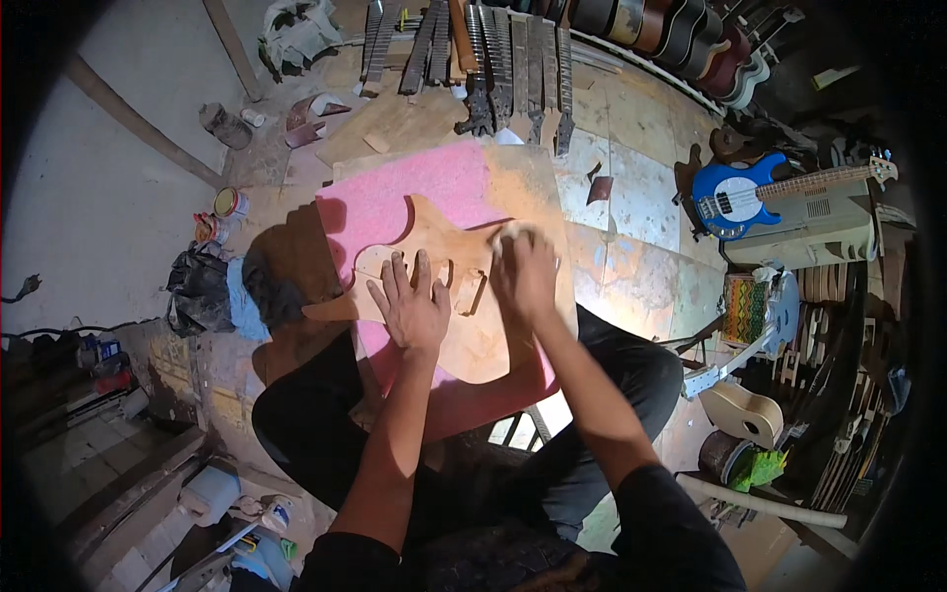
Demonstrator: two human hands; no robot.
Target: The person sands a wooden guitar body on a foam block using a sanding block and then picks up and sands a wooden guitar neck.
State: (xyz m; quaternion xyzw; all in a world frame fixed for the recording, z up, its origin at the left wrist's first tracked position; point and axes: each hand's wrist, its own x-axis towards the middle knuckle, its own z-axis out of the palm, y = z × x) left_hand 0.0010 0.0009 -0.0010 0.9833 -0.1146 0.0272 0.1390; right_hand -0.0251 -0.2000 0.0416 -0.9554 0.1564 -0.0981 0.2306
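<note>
An unfinished wooden electric guitar body (473, 345) with cut-out cavities lies on a pink sheet (395, 173) over a board (523, 173), between the person's knees. A paler plate (373, 260) with small holes shows on its left half. My left hand (409, 306) lies flat on the body, fingers spread, beside the cavities. My right hand (528, 271) is at the body's upper right edge, blurred, its fingers curled on a small pale pad (505, 233), whose material I cannot make out.
Guitar necks (493, 79) lie beyond the board, guitar bodies (661, 35) behind them. A blue bass (730, 202) and an acoustic guitar body (740, 414) are at right. Cans (230, 202), dark bags (202, 286) and a blue cloth (245, 296) are at left.
</note>
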